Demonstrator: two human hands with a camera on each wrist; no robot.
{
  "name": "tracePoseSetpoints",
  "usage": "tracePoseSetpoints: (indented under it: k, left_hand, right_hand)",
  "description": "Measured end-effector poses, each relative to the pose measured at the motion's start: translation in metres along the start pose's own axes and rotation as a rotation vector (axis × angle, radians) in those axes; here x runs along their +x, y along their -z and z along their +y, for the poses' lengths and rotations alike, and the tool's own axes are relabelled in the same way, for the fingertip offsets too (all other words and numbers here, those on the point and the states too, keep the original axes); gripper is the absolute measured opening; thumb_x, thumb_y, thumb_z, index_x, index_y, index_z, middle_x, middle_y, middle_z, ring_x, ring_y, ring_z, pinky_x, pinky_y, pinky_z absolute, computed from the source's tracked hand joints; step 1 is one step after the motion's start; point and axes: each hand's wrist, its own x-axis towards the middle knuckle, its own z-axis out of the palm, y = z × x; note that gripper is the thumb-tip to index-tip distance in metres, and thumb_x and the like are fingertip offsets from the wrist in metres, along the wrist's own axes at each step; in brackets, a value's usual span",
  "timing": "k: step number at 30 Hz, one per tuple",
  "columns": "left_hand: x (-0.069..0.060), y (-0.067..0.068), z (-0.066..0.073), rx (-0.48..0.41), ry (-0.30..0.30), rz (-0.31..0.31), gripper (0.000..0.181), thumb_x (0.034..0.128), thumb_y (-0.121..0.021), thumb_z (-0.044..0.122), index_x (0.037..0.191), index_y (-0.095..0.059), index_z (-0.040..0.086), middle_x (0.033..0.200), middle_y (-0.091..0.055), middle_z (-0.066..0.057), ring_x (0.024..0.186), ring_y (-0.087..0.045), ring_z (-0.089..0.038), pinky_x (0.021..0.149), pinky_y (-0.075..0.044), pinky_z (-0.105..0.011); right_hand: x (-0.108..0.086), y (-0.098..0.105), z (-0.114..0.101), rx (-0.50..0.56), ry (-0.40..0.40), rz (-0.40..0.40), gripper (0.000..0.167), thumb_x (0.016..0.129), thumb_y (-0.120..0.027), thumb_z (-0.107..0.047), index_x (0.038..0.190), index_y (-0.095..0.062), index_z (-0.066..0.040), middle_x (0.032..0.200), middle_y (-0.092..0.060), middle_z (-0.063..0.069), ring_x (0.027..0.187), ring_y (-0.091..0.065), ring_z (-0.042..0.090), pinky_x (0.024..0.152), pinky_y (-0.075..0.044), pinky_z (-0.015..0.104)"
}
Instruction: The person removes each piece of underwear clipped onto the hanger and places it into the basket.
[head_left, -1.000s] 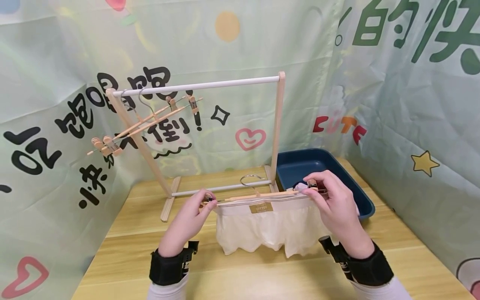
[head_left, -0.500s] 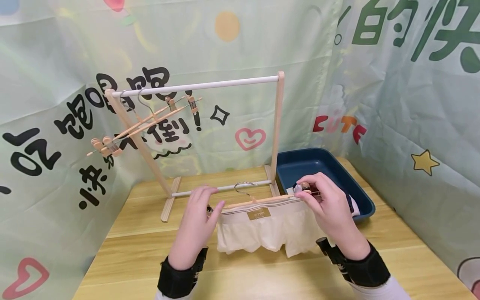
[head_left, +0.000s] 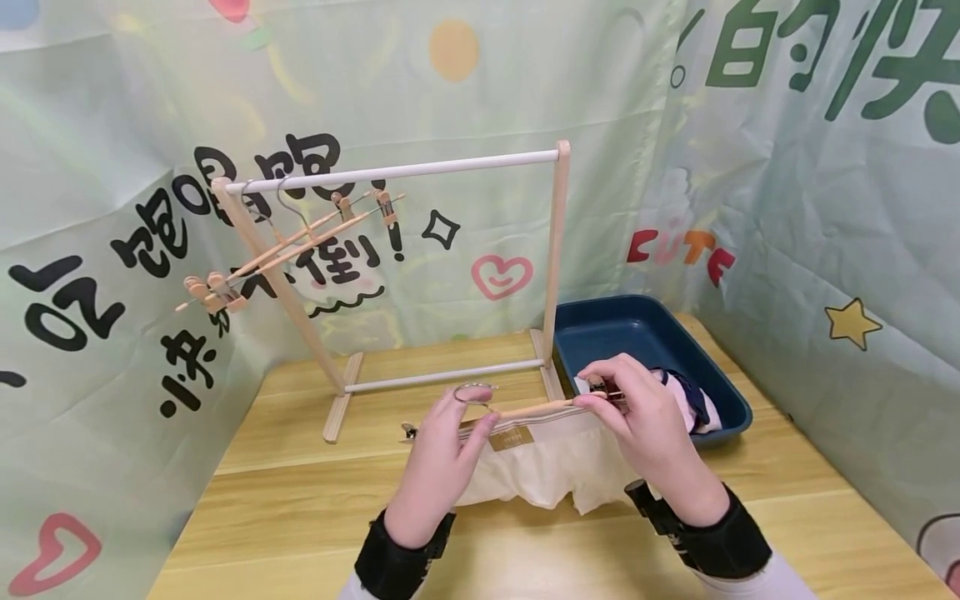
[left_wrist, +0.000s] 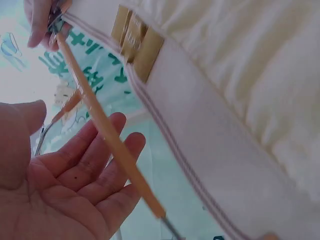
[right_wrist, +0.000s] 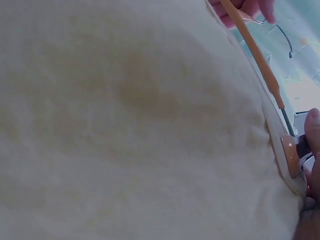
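Observation:
A cream garment point(head_left: 543, 475) with an elastic waistband and a gold label point(head_left: 512, 437) hangs from a wooden clip hanger point(head_left: 536, 408). My right hand point(head_left: 641, 421) pinches the hanger's right clip point(right_wrist: 290, 155), which sits on the waistband. The left hand point(head_left: 438, 458) is at the bar's middle beside the metal hook point(head_left: 474, 387). In the left wrist view its fingers point(left_wrist: 95, 175) are spread and loosely bent behind the bar, with the thumb apart from it. The left clip point(head_left: 408, 430) shows past that hand, on the waistband's other end.
Behind stands a wooden rack with a white top rail point(head_left: 397, 172), where two bare clip hangers point(head_left: 300, 242) hang at the left. A dark blue basin point(head_left: 622, 312) to the right holds folded clothes point(head_left: 686, 396). Printed cloth walls enclose the wooden table point(head_left: 300, 500).
My left hand has let go of the left clip and moved right along the bar to the hook. The hanger and garment have shifted slightly left and towards me, still in the right hand.

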Motion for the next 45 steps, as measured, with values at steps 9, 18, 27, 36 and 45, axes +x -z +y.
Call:
tracePoseSetpoints:
  k: [9, 18, 27, 36, 45]
  left_hand:
    - [-0.001, -0.010, 0.001, 0.005, -0.022, -0.016, 0.021, 0.1077, -0.056, 0.020, 0.115, -0.071, 0.007, 0.119, -0.071, -0.006, 0.114, -0.067, -0.021, 0.094, -0.056, -0.038]
    - [-0.001, -0.014, -0.001, 0.001, -0.012, 0.007, 0.021, 0.1070, -0.056, 0.016, 0.105, -0.074, 0.005, 0.110, -0.074, -0.006, 0.107, -0.070, -0.022, 0.092, -0.057, -0.038]
    - [0.001, -0.018, -0.006, -0.022, -0.015, 0.015, 0.023, 0.1078, -0.054, 0.014, 0.097, -0.072, 0.004, 0.104, -0.072, -0.007, 0.094, -0.067, -0.020, 0.082, -0.055, -0.033]
    - [0.002, -0.019, -0.008, -0.040, -0.002, 0.014, 0.023, 0.1076, -0.054, 0.013, 0.096, -0.072, 0.004, 0.104, -0.071, -0.007, 0.093, -0.067, -0.020, 0.082, -0.055, -0.033]
    - [0.002, -0.019, -0.007, -0.035, -0.006, 0.024, 0.024, 0.1071, -0.055, 0.013, 0.092, -0.071, 0.004, 0.107, -0.072, -0.008, 0.097, -0.068, -0.021, 0.083, -0.057, -0.033]
  right_hand:
    - [-0.001, -0.003, -0.002, 0.020, 0.028, 0.011, 0.047, 0.097, -0.057, -0.049, 0.105, -0.067, -0.004, 0.087, -0.060, 0.002, 0.074, -0.047, 0.010, 0.061, -0.040, 0.017]
    - [-0.002, -0.004, -0.002, 0.020, 0.025, -0.018, 0.046, 0.098, -0.055, -0.048, 0.107, -0.067, -0.005, 0.086, -0.057, 0.000, 0.075, -0.047, 0.009, 0.061, -0.038, 0.016]
    - [-0.001, -0.003, -0.002, 0.005, 0.040, -0.049, 0.045, 0.099, -0.054, -0.047, 0.109, -0.067, -0.005, 0.086, -0.055, -0.001, 0.076, -0.046, 0.009, 0.061, -0.037, 0.014]
    - [-0.002, -0.003, -0.001, -0.007, 0.061, -0.051, 0.046, 0.100, -0.054, -0.047, 0.110, -0.067, -0.004, 0.087, -0.057, 0.000, 0.078, -0.047, 0.011, 0.063, -0.038, 0.016]
    - [-0.002, -0.001, -0.003, 0.001, 0.033, -0.071, 0.048, 0.100, -0.052, -0.048, 0.113, -0.067, -0.005, 0.090, -0.058, 0.000, 0.080, -0.048, 0.011, 0.065, -0.040, 0.016]
